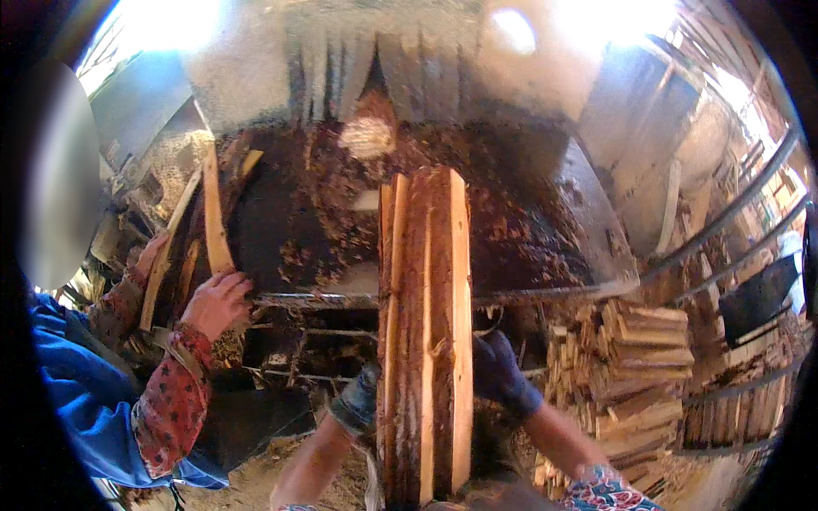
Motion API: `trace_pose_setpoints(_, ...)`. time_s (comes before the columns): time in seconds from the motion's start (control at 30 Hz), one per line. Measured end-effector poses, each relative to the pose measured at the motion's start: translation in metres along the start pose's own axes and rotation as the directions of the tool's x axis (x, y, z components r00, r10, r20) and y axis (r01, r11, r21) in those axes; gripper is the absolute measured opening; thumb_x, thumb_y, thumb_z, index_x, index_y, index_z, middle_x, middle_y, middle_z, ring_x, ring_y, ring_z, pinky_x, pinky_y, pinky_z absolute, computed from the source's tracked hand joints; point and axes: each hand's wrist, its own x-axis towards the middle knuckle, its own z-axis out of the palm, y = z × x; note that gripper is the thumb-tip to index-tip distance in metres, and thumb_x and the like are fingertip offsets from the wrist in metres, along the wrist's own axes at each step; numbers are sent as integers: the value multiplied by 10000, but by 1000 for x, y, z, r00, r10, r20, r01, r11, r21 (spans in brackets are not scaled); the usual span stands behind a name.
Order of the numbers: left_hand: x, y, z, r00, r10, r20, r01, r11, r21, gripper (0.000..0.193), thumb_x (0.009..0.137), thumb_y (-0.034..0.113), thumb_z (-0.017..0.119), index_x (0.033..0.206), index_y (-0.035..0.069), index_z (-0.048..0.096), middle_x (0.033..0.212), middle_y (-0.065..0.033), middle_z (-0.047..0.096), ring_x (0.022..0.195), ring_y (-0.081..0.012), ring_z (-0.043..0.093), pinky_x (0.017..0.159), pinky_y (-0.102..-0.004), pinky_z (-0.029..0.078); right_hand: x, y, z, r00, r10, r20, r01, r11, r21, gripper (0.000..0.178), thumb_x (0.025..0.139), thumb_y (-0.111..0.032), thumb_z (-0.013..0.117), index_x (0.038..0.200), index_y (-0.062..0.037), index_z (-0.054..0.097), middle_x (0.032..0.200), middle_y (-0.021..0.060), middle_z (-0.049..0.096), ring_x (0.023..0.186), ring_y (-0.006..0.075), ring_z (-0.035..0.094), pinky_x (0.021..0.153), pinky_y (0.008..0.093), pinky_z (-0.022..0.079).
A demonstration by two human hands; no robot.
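Note:
A bundle of long, rough wooden slats with bark on some faces (pixel 429 341) stands tall in front of me, between my hands. My left hand (pixel 358 399), in a dark glove, grips its left side. On the opposite side my right hand (pixel 503 372), in a dark blue glove, holds it too. The slats hide most of the fingers of both hands. The bundle's far end lies over a dark metal table (pixel 341 300) strewn with bark bits and wood scraps.
At the left a co-worker's hand (pixel 217 302) rests on a curved wooden slat (pixel 216 217), among more slats. Stacked wood pieces (pixel 643 358) stand at the right, near metal rails (pixel 720 209). A pale round bundle end (pixel 366 136) shows at the table's far side.

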Motion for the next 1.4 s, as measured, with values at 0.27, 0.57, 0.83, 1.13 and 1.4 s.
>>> trace_pose_setpoints(0.27, 12, -48, 98, 986, 23, -163, 128, 509, 851, 494, 726, 10, 665, 1179, 8, 467, 1141, -102, 551, 988, -194, 542, 824, -305, 462, -15, 74, -22, 983, 152, 107, -177, 584, 792, 437, 825, -367, 581, 1082, -17, 538, 917, 93, 601, 797, 205, 584, 711, 318, 497)
trace_pose_setpoints(0.57, 106, -209, 232, 926, -374, 44, 30, 190, 981, 453, 695, -41, 641, 1124, 7, 504, 1031, -71, 584, 881, -166, 570, 766, -287, 474, -207, 55, -126, 777, 169, -606, 471, 481, 739, 437, 861, -437, 507, 1028, -34, 529, 805, 76, 595, 673, 192, 594, 633, 335, 508)
trace_pose_setpoints(0.83, 189, -343, 307, 784, -575, 234, -67, 297, 952, 262, 822, 89, 592, 1067, -1, 561, 814, -8, 597, 658, -58, 495, 586, -204, 407, -384, 61, -240, 38, 378, -925, 494, 798, 346, 579, 858, -478, 504, 1223, -36, 423, 1174, 96, 495, 1088, 182, 444, 946, 308, 345)
trace_pose_setpoints(1.13, 194, -285, 262, 944, -302, 130, -56, 241, 969, 165, 828, 120, 605, 957, 21, 576, 694, 31, 524, 557, -21, 403, 470, -194, 320, -412, 148, -341, -394, -46, -918, -406, 905, 129, 868, 762, -345, 658, 1391, -11, 161, 1427, 173, 239, 1316, 287, 239, 1063, 336, 220)
trace_pose_setpoints(1.4, 94, -93, 184, 880, 447, 159, -197, 39, 980, 294, 790, 66, 627, 1060, -27, 557, 876, -158, 637, 792, -158, 568, 723, -314, 460, -417, 125, -321, -129, -385, -914, -641, 736, -220, 450, 859, -163, 537, 1259, 17, 438, 1217, 150, 518, 1036, 187, 536, 863, 282, 439)
